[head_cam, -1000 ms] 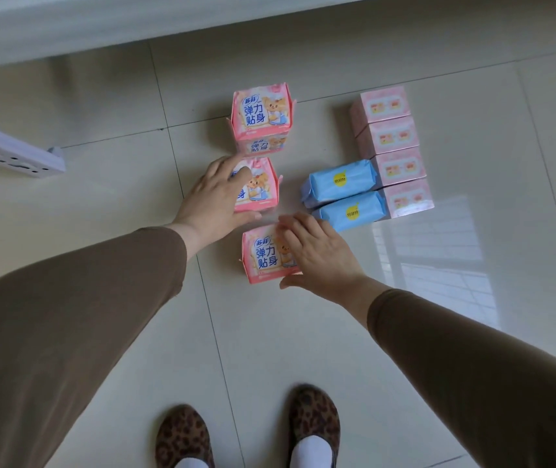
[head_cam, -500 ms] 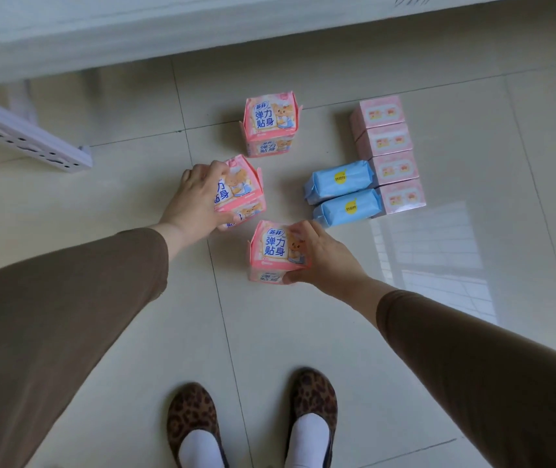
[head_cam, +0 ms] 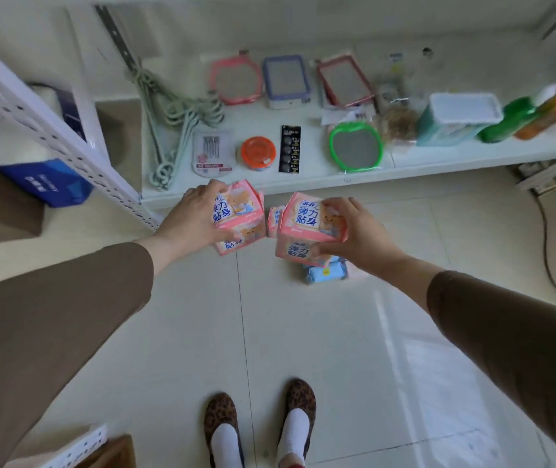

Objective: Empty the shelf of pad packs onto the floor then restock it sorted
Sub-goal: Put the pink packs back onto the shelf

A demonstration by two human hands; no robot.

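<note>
Near the centre of the frame the left hand gripped one pink pad pack, fingers curled over its top and thumb under its near edge. Just to the right, the right hand held a second pink pack, fingers wrapped round its far side and thumb pressed on its front face. Both packs were lifted off the tiled floor, close together but apart, in front of the white shelf that ran across the upper half of the frame.

Between the two raised packs a third pink pack showed on the floor, and a blue pack lay just below the right hand.

The shelf board ahead was crowded. Framed mirrors, an orange-lidded jar, a battery card, a needle card and green hangers covered most of it, so setting packs down there would likely knock something over or leave the packs mixed in with other goods. Whether the packs belonged on this board could not be told.

The packs were soft and glossy. Each was held by one hand only, so a loose thumb could let one slip, and a drop would probably scatter the sorted rows below. The perforated upright in the upper left stood near the left arm and might catch the sleeve.
</note>
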